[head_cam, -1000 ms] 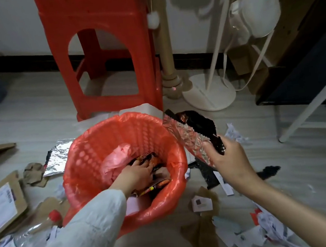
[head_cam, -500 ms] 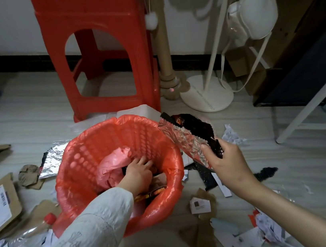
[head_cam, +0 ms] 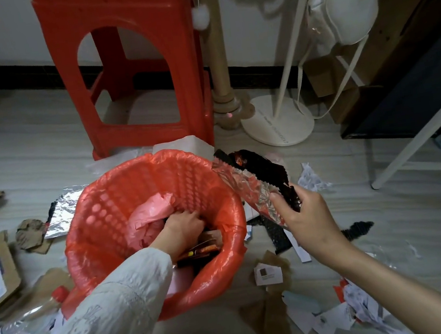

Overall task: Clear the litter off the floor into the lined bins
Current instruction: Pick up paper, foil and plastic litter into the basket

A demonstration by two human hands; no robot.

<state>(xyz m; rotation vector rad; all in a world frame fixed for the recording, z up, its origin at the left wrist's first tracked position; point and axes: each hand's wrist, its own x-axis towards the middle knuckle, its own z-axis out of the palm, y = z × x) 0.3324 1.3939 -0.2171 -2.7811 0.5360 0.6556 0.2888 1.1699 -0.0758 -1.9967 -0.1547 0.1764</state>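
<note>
Head view: one red lined bin (head_cam: pixel 101 212), two hands. Reaching inside the bin, left hand (head_cam: pixel 181 227), fingers curled down into the wrappers, grip impossible to tell; now deeper than a second ago. Hovering just right of the rim, right hand (head_cam: pixel 306 220), pinching a foil wrapper (head_cam: pixel 252 182). Standing behind the bin, red stool (head_cam: pixel 127 75); lying left of it, foil sheet (head_cam: pixel 62 210) and plastic bottle (head_cam: pixel 18 328); scattered right, paper scraps (head_cam: pixel 331 318).

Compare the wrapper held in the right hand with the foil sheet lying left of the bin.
The wrapper is pinched in the right hand and raised beside the bin; the foil sheet lies flat on the floor. The wrapper is black and red outside with a zigzag edge; the foil sheet is plain crinkled silver. Both have a shiny silver surface and are outside the bin.
</note>
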